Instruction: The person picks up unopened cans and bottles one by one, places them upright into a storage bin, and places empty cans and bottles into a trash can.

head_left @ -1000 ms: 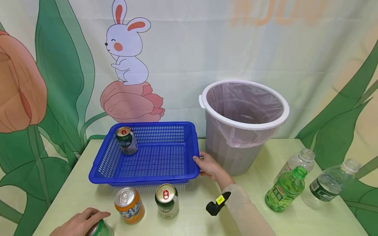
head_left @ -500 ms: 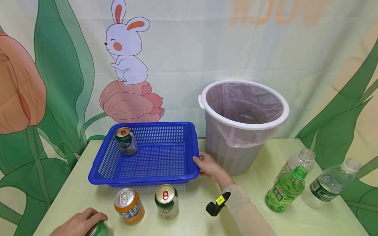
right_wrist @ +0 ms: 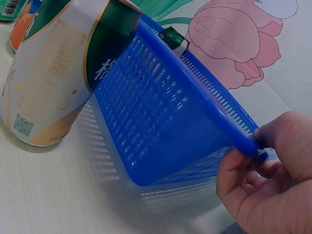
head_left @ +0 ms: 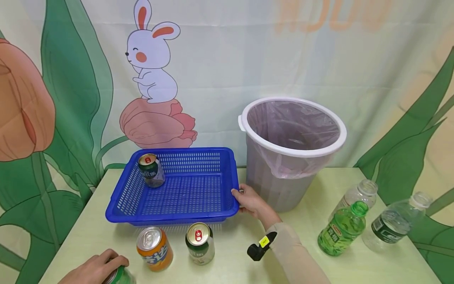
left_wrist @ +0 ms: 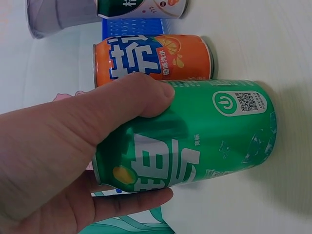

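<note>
My left hand (head_left: 97,268) grips a green soda can (left_wrist: 214,131) around its upper part, thumb on one side and fingers on the other. The can stands at the table's front left. With thumb and curled fingers, my right hand (head_left: 251,200) pinches the right rim of a blue plastic basket (head_left: 191,217). Inside that basket, at its back left, one green-and-white can (head_left: 152,171) stands upright. In front of the basket are an orange soda can (head_left: 155,249) and another green-and-white can (head_left: 200,244), both upright. In the head view, the green can's lower part is cut off.
A grey trash bin (head_left: 280,185) with a thin plastic liner stands right of the basket. At the table's right are a green plastic bottle (head_left: 342,228), a clear bottle (head_left: 356,197) and a clear bottle with a dark label (head_left: 393,225). A printed curtain hangs behind.
Both hands keep their holds, and the basket, cans and bottles stay in place. Only a very slight shift of the head view shows.
</note>
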`<state>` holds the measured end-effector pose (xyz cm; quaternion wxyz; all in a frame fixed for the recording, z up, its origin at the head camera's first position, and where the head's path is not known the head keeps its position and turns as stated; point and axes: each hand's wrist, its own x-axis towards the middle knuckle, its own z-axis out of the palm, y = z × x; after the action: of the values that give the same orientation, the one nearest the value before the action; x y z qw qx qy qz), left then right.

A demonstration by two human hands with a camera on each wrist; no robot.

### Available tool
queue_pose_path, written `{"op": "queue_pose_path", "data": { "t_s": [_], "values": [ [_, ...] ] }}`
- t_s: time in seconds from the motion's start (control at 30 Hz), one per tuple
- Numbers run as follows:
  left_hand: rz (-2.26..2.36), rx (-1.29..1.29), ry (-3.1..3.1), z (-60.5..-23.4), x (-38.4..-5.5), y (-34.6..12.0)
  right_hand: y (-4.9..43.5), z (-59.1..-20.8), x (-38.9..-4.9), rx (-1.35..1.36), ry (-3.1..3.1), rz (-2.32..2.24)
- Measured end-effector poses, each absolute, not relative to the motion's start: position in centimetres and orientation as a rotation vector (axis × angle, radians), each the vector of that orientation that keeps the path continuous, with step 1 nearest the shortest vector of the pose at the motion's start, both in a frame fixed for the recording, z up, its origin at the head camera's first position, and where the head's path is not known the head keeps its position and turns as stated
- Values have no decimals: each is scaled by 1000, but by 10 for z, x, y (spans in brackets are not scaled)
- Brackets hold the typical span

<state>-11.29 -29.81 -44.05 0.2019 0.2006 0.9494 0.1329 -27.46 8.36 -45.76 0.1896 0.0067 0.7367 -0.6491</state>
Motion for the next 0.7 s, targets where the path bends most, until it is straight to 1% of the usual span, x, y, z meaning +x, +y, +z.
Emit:
{"op": "queue_pose_path", "data": {
  "t_s": [0.37,0.7],
  "values": [
    [376,535,2632,-434,-115,-295,84,-461,-277,34,2078,-1797],
    [372,574,2629,-426,-120,-294,83,-461,-278,36,2064,-1811]
  ]
}}
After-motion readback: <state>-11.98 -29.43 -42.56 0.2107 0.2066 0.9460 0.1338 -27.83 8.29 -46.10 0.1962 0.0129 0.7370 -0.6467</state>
